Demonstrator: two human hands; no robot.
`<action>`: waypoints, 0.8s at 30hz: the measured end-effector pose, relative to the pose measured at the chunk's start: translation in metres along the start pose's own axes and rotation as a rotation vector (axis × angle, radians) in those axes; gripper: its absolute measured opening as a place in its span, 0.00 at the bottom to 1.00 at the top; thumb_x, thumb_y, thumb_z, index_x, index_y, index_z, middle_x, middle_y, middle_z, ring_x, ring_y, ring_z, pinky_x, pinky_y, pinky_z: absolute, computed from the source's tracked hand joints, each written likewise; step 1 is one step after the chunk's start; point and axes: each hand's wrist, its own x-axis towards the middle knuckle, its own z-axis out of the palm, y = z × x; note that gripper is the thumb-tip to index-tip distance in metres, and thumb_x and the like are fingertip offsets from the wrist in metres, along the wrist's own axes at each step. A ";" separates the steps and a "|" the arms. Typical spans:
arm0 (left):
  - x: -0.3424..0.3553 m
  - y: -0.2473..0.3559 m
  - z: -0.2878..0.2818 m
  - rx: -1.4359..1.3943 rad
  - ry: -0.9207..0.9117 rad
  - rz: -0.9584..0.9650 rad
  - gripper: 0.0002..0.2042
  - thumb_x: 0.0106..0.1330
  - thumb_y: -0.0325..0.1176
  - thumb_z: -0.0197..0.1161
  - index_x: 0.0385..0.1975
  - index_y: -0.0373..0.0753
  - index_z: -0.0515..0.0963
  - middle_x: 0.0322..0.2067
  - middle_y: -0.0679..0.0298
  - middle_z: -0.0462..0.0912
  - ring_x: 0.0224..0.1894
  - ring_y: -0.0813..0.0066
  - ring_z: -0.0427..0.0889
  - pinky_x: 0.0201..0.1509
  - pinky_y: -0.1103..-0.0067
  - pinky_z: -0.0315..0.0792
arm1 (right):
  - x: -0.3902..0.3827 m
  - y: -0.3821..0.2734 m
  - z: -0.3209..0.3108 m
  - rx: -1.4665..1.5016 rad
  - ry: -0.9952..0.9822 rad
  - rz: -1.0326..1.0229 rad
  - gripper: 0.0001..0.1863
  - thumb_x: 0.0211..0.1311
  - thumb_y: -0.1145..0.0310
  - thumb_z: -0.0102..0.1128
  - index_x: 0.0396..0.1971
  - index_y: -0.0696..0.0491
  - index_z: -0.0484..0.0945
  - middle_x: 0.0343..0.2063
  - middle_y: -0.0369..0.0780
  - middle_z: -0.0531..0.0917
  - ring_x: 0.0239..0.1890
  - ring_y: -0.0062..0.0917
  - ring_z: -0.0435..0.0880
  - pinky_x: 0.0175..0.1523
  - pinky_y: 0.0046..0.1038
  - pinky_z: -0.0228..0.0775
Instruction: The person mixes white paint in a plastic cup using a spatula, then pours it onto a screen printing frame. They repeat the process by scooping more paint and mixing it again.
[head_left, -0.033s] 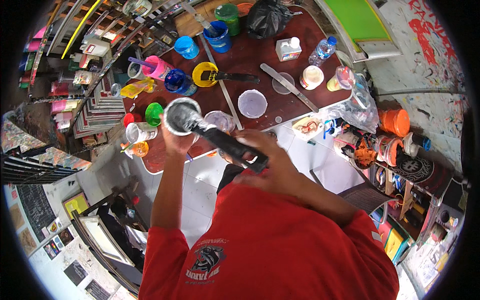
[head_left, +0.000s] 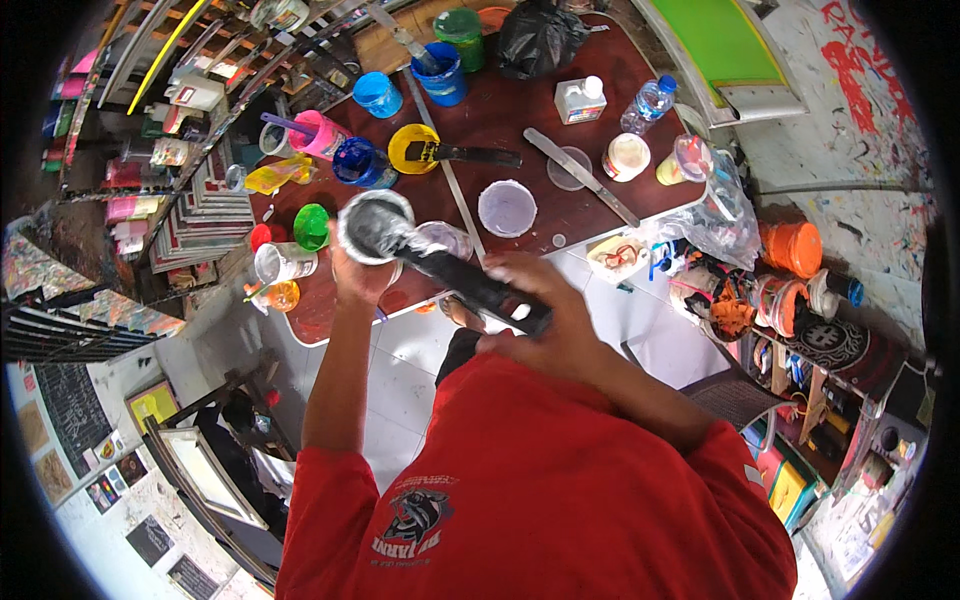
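My left hand (head_left: 358,280) is closed around a white plastic tub (head_left: 345,243), with grey and whitish paint smeared inside. It tilts toward me above the table's near edge. A black spatula (head_left: 462,281) with a hole in its handle is in my right hand (head_left: 548,300). Its far end, coated with pale paint, reaches into the tub. Beyond the tub stand an open tub with pale lilac residue (head_left: 507,208) and a yellow tub (head_left: 398,135) with a black spatula (head_left: 480,156) across it. Another lilac-stained container (head_left: 446,240) is partly hidden behind the black spatula in my hand.
On the dark red table (head_left: 560,90) are blue tubs (head_left: 376,97), a pink tub (head_left: 325,135), a long metal palette knife (head_left: 580,175), a white bottle (head_left: 580,103) and a water bottle (head_left: 648,105). Printing screens lean at left. A chair (head_left: 725,400) stands at right.
The tub and the spatula have shifted slightly to the right and away from me. Both hands keep their hold, and the spatula's end stays in the tub.
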 end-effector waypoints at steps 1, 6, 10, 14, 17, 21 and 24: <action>0.007 -0.006 0.008 0.036 0.050 -0.009 0.30 0.69 0.60 0.45 0.58 0.42 0.71 0.55 0.58 0.78 0.58 0.58 0.75 0.61 0.57 0.69 | 0.001 0.009 -0.007 0.144 0.065 0.003 0.33 0.45 0.71 0.76 0.54 0.53 0.72 0.52 0.45 0.76 0.53 0.35 0.78 0.55 0.33 0.72; 0.034 -0.023 0.014 0.238 0.203 -0.076 0.30 0.68 0.58 0.54 0.59 0.39 0.69 0.56 0.61 0.76 0.57 0.65 0.76 0.64 0.64 0.67 | -0.004 0.020 -0.059 0.119 0.250 0.203 0.16 0.53 0.80 0.68 0.44 0.55 0.78 0.45 0.42 0.81 0.48 0.25 0.81 0.53 0.27 0.72; 0.050 -0.028 0.032 0.519 0.146 -0.175 0.27 0.70 0.54 0.54 0.58 0.38 0.70 0.53 0.61 0.78 0.56 0.67 0.76 0.63 0.66 0.67 | -0.004 0.023 -0.089 0.095 0.349 0.206 0.14 0.58 0.76 0.66 0.44 0.59 0.78 0.45 0.40 0.83 0.48 0.22 0.81 0.54 0.24 0.72; 0.069 -0.028 0.045 0.613 0.111 -0.259 0.28 0.69 0.56 0.54 0.58 0.39 0.70 0.54 0.61 0.78 0.58 0.67 0.75 0.65 0.66 0.65 | 0.001 0.028 -0.106 0.140 0.360 0.151 0.13 0.58 0.74 0.67 0.43 0.58 0.79 0.44 0.39 0.83 0.46 0.20 0.81 0.53 0.25 0.72; 0.082 -0.025 0.057 0.702 0.103 -0.300 0.28 0.70 0.56 0.52 0.58 0.39 0.70 0.55 0.60 0.78 0.57 0.66 0.76 0.64 0.65 0.66 | 0.012 0.050 -0.116 0.138 0.357 0.075 0.12 0.58 0.74 0.67 0.42 0.58 0.80 0.42 0.38 0.83 0.46 0.20 0.80 0.54 0.25 0.71; 0.096 -0.017 0.059 0.773 0.111 -0.332 0.28 0.71 0.56 0.50 0.60 0.39 0.68 0.55 0.59 0.78 0.56 0.65 0.77 0.62 0.63 0.69 | 0.020 0.069 -0.128 0.230 0.353 -0.007 0.09 0.58 0.74 0.66 0.39 0.59 0.80 0.40 0.37 0.83 0.45 0.19 0.80 0.53 0.24 0.71; 0.100 -0.015 0.067 0.884 0.086 -0.360 0.28 0.72 0.55 0.49 0.60 0.38 0.68 0.54 0.59 0.78 0.55 0.65 0.78 0.60 0.64 0.72 | 0.023 0.068 -0.134 0.196 0.361 -0.040 0.08 0.58 0.74 0.66 0.37 0.59 0.80 0.34 0.36 0.82 0.39 0.18 0.79 0.47 0.23 0.72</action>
